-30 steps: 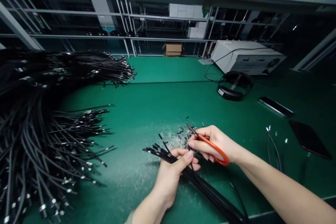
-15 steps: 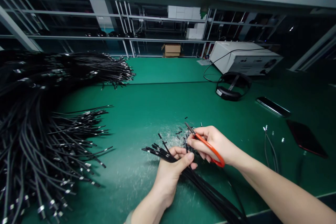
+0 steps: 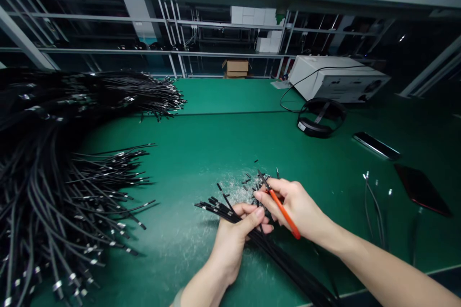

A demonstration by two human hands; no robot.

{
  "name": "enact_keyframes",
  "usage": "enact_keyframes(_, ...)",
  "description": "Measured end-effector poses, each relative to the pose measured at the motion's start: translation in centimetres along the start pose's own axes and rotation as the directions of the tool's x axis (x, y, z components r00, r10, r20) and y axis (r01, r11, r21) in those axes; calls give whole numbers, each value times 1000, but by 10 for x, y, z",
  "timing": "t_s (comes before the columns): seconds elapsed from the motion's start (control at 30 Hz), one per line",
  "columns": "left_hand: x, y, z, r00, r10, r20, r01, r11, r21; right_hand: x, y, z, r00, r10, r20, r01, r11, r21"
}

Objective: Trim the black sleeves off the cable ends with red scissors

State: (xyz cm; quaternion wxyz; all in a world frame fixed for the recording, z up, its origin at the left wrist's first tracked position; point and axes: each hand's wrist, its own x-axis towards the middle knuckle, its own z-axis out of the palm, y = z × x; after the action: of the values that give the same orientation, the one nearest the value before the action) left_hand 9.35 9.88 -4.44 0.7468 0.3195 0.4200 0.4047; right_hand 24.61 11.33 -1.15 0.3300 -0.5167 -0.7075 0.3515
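A bundle of black cables point(image 3: 284, 261) runs through my left hand point(image 3: 241, 230), whose fingers and thumb are closed round it. The bundle's cut ends point to the upper left. One cable stands up between my left thumb and fingers, close to my right fingertips. My right hand point(image 3: 293, 206) holds orange-handled scissors point(image 3: 283, 211), their dark blades pointing to the upper left. Its thumb and forefinger are pinched near that cable; whether they grip it is hard to tell. Short black offcuts point(image 3: 246, 181) and pale strands point(image 3: 234, 192) lie behind both hands on the green table point(image 3: 201, 144).
Large heaps of black cables point(image 3: 46, 168) with metal tips fill the left side. At the back right stands a white machine point(image 3: 334, 81), with a black headband point(image 3: 320, 117) in front. Two phone-like slabs point(image 3: 376, 146) and some loose cables point(image 3: 372, 206) lie at the right.
The scissors have swung: the handles have moved down and left and look narrower, and the blades point more steeply up. My right hand has shifted slightly down. The left hand stays put.
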Motion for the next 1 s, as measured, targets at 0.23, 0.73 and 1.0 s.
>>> enact_keyframes(0.23, -3, 2, 2, 1000, -21, -5, 21, 1000, -14, -5, 8, -8, 954, -274, -120, 232, 932, -280)
enact_keyframes(0.73, -3, 3, 5, 999, 44, 31, -45, 999, 22, -5, -3, -11, 928, -339, 154, 363, 730, -579)
enact_keyframes(1.0, -6, 3, 1, 996, -43, 84, 41, 999, 27, -3, -4, -22, 948, -248, 200, 315, 823, -472)
